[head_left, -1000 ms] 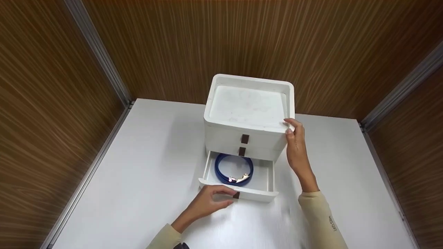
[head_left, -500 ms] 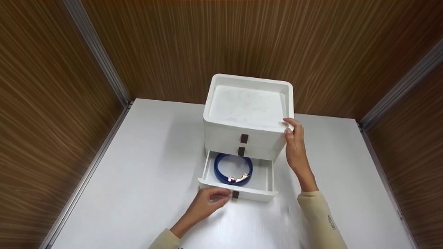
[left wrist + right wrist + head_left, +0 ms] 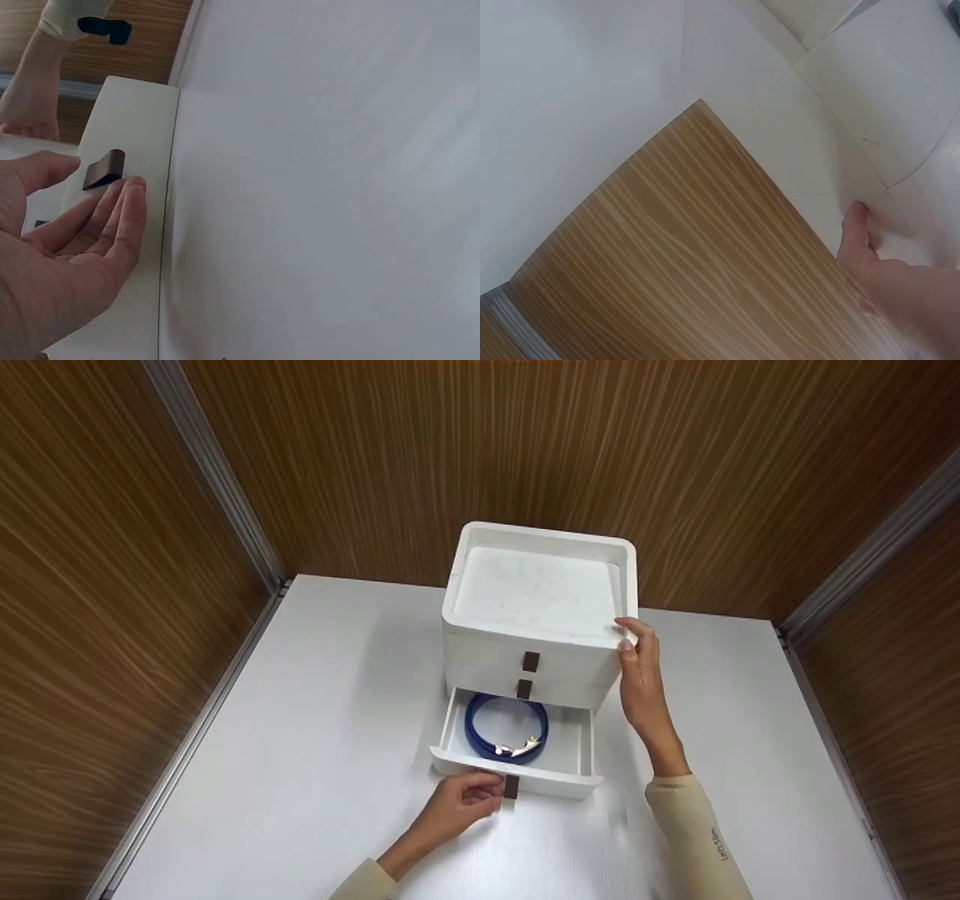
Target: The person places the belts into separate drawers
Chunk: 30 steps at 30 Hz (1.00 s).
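A white desktop drawer cabinet [image 3: 525, 636] stands against the back wall, its bottom drawer [image 3: 589, 742] pulled out. In that drawer lies a coiled blue belt [image 3: 473, 731] with a gold-coloured buckle [image 3: 519, 748]. My left hand [image 3: 457, 804] is at the drawer front, left of its brown tab handle [image 3: 512, 787]. In the left wrist view, the thumb stays apart from the tab [image 3: 105, 169] and the fingertips lie at its edge, with no pinch. My right hand [image 3: 641, 686] grips the cabinet's front right corner, fingers over the rim and thumb on the front.
Above the open drawer, two more drawers with brown tabs [image 3: 531, 661] are pushed in. White tabletop [image 3: 315, 720] surrounds the cabinet. Wood-patterned panels [image 3: 360, 472] rise at the back and both sides, with metal strips [image 3: 217, 472] at the corners.
My left hand has shifted from the tab to just left of it and slightly lower, its thumb and fingers drawing closer. The right hand, drawer and belt look unmoved.
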### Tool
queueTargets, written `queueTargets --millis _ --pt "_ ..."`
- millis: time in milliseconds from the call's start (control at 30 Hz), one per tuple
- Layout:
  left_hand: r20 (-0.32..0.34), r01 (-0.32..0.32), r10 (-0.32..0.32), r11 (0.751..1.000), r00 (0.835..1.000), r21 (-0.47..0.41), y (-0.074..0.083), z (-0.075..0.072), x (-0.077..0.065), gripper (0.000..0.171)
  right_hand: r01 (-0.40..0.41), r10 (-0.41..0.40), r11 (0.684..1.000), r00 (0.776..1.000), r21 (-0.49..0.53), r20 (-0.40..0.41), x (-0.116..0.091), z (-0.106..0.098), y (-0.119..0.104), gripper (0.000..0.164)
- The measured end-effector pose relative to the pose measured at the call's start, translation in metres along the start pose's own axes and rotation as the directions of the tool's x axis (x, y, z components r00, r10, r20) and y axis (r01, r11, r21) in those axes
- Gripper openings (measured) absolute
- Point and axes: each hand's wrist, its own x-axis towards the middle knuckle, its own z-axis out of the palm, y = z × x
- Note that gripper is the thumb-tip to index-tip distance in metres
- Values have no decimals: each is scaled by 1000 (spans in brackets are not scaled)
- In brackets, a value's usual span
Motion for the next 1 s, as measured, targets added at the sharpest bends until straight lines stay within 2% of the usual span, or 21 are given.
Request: queueTargets --millis 133,200,300,467,567,767,1000 --pt "-20 13 -13 1000 1000 21 -2 4 2 23 8 -8 1000 1000 6 -7 0 0 1 46" --pt "-39 32 -32 999 999 4 -2 6 3 19 14 -14 1000 1000 2 -8 0 0 0 46" --pt "-64 77 -82 994 995 -71 -1 12 5 16 18 -18 1000 1000 -5 -10 1 0 0 46" --pt "-90 130 -156 960 984 -248 -4 24 9 16 12 -12 1000 1000 -10 -13 0 1 1 47" --pt "-128 116 -157 953 979 -281 -7 30 10 14 9 -9 1000 1000 -12 -10 -1 1 0 47" --pt "-200 59 -119 957 973 -284 -10 38 10 15 -1 1 1000 1000 -27 -14 -1 1 0 46" --pt "-252 51 -120 963 960 -266 -9 43 13 13 -1 1 1000 1000 -8 1 -1 0 2 47"
